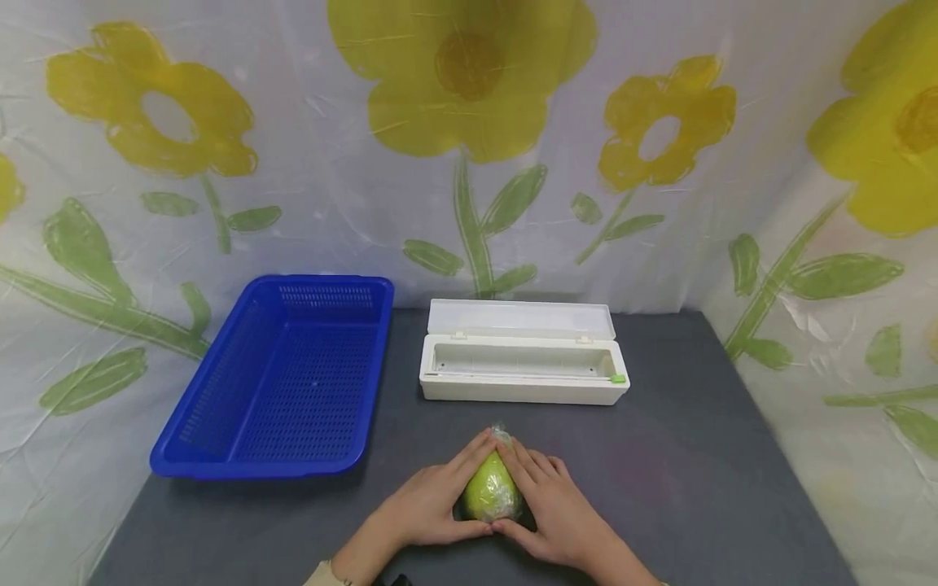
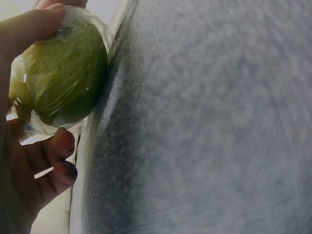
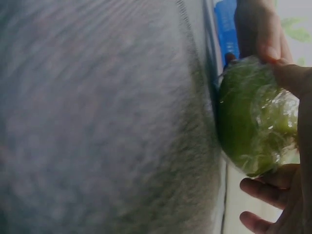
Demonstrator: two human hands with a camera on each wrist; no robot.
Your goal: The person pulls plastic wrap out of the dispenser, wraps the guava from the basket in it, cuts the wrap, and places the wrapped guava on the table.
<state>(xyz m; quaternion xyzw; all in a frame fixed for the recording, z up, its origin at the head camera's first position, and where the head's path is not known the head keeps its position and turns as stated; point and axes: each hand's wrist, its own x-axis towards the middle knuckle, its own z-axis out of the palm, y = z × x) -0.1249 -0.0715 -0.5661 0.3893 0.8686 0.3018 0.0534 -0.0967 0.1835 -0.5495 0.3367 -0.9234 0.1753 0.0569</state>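
A yellow-green fruit (image 1: pixel 489 487), broad at the near end and narrower at the far end, is wrapped in clear cling film. It sits on the dark tabletop between both hands. My left hand (image 1: pixel 432 498) holds its left side and my right hand (image 1: pixel 553 505) its right side. The fingertips meet over the far end and the thumbs come together at the near end. Film wrinkles and shines around the fruit (image 2: pixel 66 73) in the left wrist view. Fingers of the right hand (image 3: pixel 278 195) reach under the fruit's end in the right wrist view.
Behind the hands stands a white cling film dispenser box (image 1: pixel 523 391), lid (image 1: pixel 520 317) raised, with a green slider (image 1: pixel 618 378) at its right end. A blue plastic basket (image 1: pixel 256 470) is at the left. Flower-printed sheeting (image 1: pixel 315 203) encloses the back and sides of the table (image 1: pixel 696 456).
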